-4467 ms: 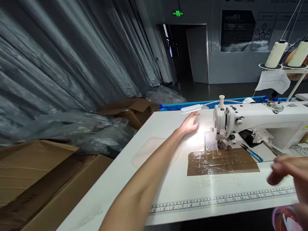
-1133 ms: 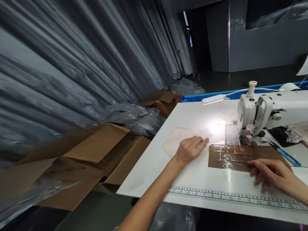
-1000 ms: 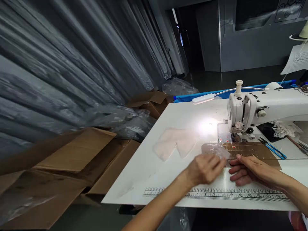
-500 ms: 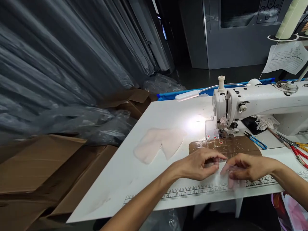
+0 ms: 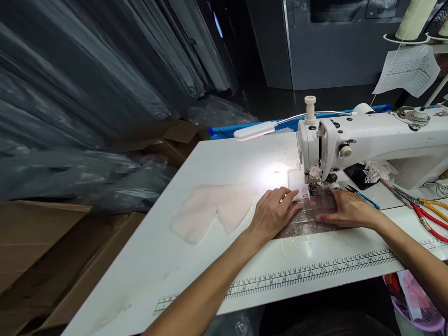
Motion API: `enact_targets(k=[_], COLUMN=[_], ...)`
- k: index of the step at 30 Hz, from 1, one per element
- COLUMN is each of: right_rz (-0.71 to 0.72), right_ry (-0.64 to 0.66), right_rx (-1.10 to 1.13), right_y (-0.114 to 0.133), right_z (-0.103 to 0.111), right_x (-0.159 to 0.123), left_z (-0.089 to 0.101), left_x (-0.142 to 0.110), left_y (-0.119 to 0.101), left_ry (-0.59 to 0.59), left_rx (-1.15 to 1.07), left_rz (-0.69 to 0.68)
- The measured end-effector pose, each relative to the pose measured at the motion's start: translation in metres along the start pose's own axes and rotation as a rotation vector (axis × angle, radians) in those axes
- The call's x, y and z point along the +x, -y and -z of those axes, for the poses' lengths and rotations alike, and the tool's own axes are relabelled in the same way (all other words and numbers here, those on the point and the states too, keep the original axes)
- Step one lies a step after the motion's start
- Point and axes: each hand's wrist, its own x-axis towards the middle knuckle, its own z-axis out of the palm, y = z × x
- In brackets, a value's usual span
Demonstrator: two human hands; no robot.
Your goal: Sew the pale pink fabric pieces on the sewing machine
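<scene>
While left hand (image 5: 273, 211), right hand (image 5: 353, 207) touch sheer cloth (image 5: 326, 202), brown patch (image 5: 301, 228) gleams.

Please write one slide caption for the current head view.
Left hand and right hand at a sewing machine, pale cloth lying nearby.

Wall (image 5: 325, 60): grey, stood at the back; bore dark rectangular panel (image 5: 336, 10), cut by the upper edge of view. Doorway (image 5: 227, 56): unlit, left of the wall; grey door (image 5: 269, 46) stood at its right. Floor (image 5: 262, 99): dark, faintly glossy. Curtain (image 5: 87, 70): silver-grey, hung in long folds at left. Clear plastic sheeting (image 5: 91, 179): lay crumpled below the curtain. Cardboard box (image 5: 38, 238): brown, stood left of white table (image 5: 133, 275). Lamp (image 5: 255, 131): white, slim, lit a bright patch of tabletop.
</scene>
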Motion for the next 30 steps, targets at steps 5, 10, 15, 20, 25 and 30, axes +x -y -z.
enact_targets(k=[5,10,15,20,25,30], right_rz=[-0.035,-0.190,-0.218,-0.189,-0.188,-0.157], right_ry=[-0.116,-0.083,-0.013,0.081,0.136,0.240], right_rx=[0.126,0.434,0.406,0.503,0.798,1.059], right_y=[-0.008,-0.019,-0.020,-0.022,0.014,0.051], right_z=[-0.009,-0.003,0.012,0.017,0.001,-0.008], right_x=[0.004,0.009,0.004,-0.012,-0.014,-0.005], left_z=[0.005,0.007,0.013,0.039,0.044,0.042], left_x=[-0.002,-0.004,-0.002,0.000,-0.004,-0.005], left_y=[-0.006,-0.014,-0.015,-0.012,-0.014,-0.016], left_ry=[0.009,0.101,0.077,0.016,0.278,0.469], left_rx=[-0.204,-0.261,-0.263,-0.515,-0.951,-1.077], left_rz=[-0.226,-0.366,-0.345,0.140,0.559,0.635])
